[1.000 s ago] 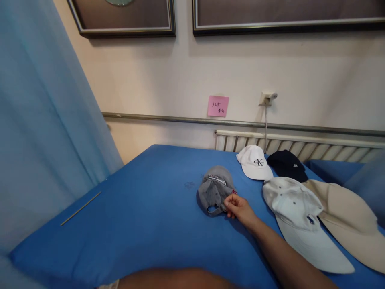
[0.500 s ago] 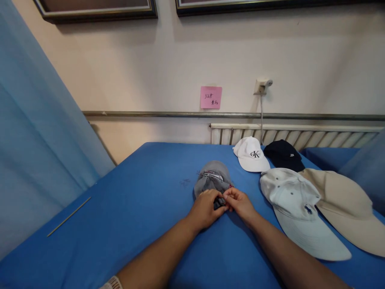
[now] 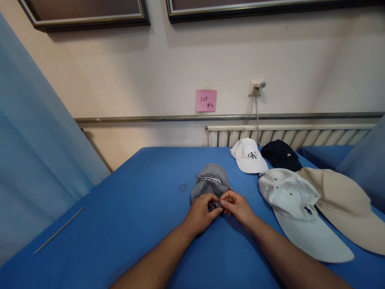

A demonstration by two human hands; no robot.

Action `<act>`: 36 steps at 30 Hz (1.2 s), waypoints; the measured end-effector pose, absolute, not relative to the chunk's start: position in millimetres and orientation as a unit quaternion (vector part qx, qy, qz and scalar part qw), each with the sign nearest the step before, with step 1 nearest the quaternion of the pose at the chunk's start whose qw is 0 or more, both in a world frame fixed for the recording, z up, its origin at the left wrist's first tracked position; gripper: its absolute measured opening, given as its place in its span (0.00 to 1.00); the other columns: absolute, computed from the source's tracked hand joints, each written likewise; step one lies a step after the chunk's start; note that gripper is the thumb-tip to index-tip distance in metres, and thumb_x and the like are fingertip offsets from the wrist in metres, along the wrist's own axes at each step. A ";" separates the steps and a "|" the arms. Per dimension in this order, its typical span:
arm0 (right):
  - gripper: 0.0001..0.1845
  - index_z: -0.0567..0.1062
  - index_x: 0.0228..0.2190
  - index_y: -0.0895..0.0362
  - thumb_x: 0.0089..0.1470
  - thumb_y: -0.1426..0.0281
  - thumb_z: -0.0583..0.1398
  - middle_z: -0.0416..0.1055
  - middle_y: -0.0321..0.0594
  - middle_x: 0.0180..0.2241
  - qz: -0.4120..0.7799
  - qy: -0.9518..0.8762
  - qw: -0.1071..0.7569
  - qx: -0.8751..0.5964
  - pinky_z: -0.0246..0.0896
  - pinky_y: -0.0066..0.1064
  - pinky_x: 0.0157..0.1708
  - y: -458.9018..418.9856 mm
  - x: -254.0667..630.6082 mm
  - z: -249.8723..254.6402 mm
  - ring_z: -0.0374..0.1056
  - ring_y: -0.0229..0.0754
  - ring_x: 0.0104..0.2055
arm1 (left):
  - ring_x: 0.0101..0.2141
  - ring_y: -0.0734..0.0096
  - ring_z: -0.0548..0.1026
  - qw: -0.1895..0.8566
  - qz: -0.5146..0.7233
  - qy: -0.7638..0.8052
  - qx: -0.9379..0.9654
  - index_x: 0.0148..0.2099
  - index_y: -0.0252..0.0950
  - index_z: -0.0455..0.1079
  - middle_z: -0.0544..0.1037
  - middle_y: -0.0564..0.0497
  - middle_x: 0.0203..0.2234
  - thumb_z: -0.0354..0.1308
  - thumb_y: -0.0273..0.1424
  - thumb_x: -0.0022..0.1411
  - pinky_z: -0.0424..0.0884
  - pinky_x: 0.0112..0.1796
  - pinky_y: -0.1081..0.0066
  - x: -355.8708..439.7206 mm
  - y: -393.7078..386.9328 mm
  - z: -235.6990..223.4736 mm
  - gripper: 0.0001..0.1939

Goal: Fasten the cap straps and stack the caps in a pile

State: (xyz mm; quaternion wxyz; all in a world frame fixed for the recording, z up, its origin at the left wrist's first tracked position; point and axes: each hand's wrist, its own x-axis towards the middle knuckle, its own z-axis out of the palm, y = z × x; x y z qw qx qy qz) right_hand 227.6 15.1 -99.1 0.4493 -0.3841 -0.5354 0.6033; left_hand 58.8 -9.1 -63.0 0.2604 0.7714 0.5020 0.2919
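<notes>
A grey baseball cap [image 3: 214, 173] lies on the blue-covered table, its back opening turned toward me. My left hand [image 3: 201, 212] grips the cap's near edge at the strap, fingers on top and thumb below. From the right, my right hand [image 3: 236, 205] pinches the same strap area with thumb and forefinger. The fingertips of both hands almost meet, and they hide most of the strap and its fastening. A small dark red bit shows at the cap's right side.
To the right lie a white cap [image 3: 249, 155], a black cap [image 3: 280, 154], a pale grey-green cap [image 3: 288, 196] and a beige cap [image 3: 343, 196]. A thin stick [image 3: 59, 230] rests on the blue cover [image 3: 129, 208] at left. A curtain [image 3: 39, 144] hangs beside it.
My view has shifted slightly. Both hands stay at the cap's strap, with the fingertips drawn a little closer together and the dark gap between them smaller.
</notes>
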 end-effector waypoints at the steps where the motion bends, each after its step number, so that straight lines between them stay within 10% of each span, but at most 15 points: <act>1: 0.23 0.71 0.26 0.56 0.40 0.49 0.66 0.65 0.30 0.17 0.602 -0.535 0.450 -0.385 0.52 0.26 0.20 15.3 227.4 -99.2 0.60 0.33 0.19 | 0.34 0.69 0.72 0.263 0.293 0.500 0.771 0.39 0.36 0.71 0.76 0.51 0.33 0.61 0.33 0.55 0.66 0.35 0.71 58.7 -8.8 -63.2 0.09; 36: 0.22 0.71 0.26 0.55 0.42 0.49 0.66 0.64 0.31 0.17 0.605 -0.515 0.467 -0.388 0.54 0.28 0.22 10.1 230.8 -101.3 0.60 0.35 0.20 | 0.32 0.70 0.71 0.269 0.297 0.499 0.768 0.37 0.36 0.71 0.76 0.52 0.31 0.60 0.28 0.53 0.66 0.33 0.72 56.6 -11.3 -58.8 0.07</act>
